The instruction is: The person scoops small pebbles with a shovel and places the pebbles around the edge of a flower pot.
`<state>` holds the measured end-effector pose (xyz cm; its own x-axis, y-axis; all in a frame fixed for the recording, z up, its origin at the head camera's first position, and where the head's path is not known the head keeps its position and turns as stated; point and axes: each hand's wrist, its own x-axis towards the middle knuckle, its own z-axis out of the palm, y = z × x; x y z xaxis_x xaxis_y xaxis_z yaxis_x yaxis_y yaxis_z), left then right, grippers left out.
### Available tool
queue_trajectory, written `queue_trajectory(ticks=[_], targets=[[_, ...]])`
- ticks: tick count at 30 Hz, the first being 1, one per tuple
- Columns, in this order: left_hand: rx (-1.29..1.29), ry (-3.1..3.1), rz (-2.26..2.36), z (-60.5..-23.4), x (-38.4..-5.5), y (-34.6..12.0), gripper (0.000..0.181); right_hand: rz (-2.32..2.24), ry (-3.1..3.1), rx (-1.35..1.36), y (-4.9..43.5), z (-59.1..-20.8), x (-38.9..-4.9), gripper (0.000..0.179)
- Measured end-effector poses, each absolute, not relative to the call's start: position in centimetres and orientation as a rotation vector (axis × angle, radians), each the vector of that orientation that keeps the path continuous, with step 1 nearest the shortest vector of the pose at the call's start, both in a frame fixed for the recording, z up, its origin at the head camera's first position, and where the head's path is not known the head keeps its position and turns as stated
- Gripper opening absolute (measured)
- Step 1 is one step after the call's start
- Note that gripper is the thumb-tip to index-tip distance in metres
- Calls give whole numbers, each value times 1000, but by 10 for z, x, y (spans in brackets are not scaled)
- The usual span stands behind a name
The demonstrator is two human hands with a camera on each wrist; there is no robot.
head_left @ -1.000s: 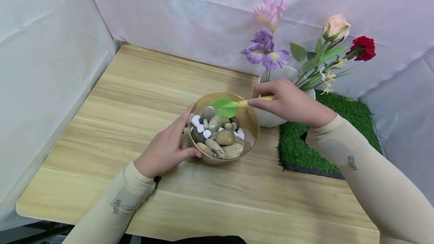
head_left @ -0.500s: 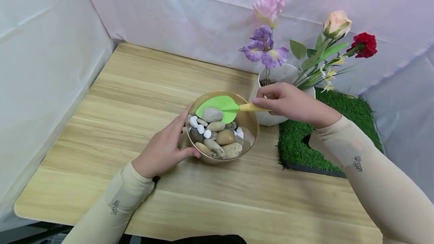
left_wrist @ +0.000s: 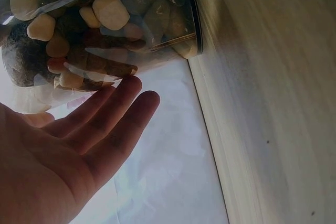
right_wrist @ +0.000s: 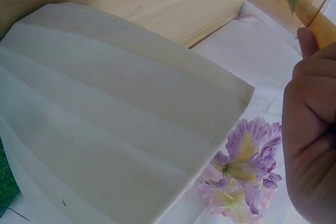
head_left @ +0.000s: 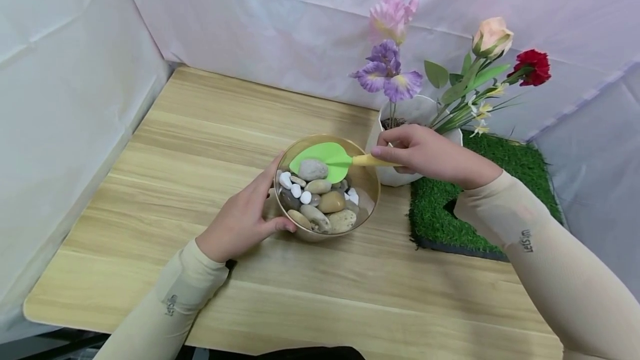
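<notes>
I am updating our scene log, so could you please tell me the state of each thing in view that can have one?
Bowl: uncovered, part filled with stones
Green trowel: blade inside the bowl, bearing a gray stone
Left hand: against the bowl's side
Right hand: gripping the green trowel
White pot: upright, holding flowers
Purple flower: fully open
Turf mat: flat on the table

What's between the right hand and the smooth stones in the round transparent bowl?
A yellow-handled trowel with a green blade, seen in the head view.

Head camera above, facing down; wrist cameras close, tilted; all share bowl (head_left: 368,179).
</notes>
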<state>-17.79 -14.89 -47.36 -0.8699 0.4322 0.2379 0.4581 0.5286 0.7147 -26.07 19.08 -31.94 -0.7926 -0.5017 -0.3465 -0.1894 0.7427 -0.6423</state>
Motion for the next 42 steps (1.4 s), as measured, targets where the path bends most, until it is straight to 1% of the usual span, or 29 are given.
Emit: queue_trajectory(ticks=[4,10,24,29,38,42], targets=[[-787,-2721,-1291,-474,-178,-149,124,-813,2415,-496,191,-318,-261,38],[-784,-2726,-1296,-473,-177,-149,124,-787,2394,-468,193,-316,-261,34],[-792,-2721,-1287,-474,-177,-149,125,-680,2307,-555,202,-307,-260,32],[-803,-2719,-1272,-473,-177,-149,125,-645,2352,-517,209,-301,-262,34],[-809,-2730,-1274,-472,-178,-149,125,-794,2290,-417,230,-296,-262,43],[-803,-2737,-1285,-472,-178,-150,125,-835,2281,-436,236,-291,-260,40]])
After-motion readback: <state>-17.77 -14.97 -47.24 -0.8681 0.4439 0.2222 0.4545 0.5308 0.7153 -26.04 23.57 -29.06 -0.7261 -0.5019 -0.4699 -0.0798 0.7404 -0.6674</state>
